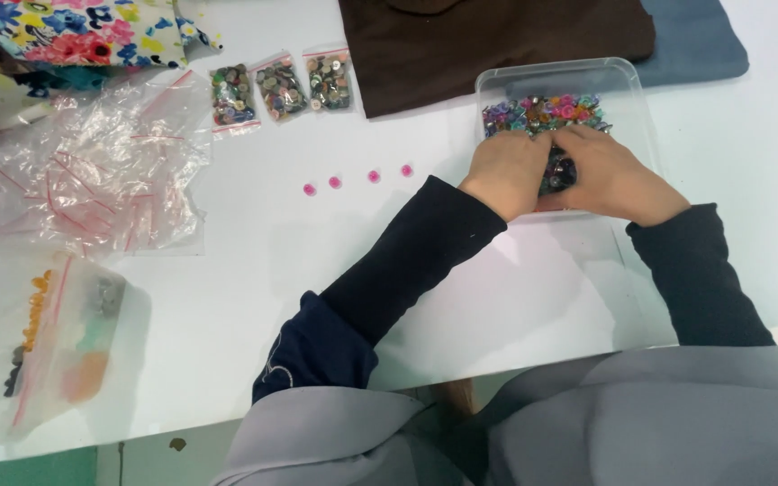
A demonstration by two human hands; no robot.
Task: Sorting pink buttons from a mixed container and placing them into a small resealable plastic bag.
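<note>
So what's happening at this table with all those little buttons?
A person has both hands, left hand and right hand, in a clear plastic tray of mixed coloured buttons. Four pink buttons lie in a row on the white table, beside three filled small bags and a heap of empty bags.

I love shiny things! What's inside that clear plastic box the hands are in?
The clear box holds a heap of colourful buttons, pink, purple and teal. The left hand and right hand cover the nearer buttons, so what lies beneath them is hidden.
</note>
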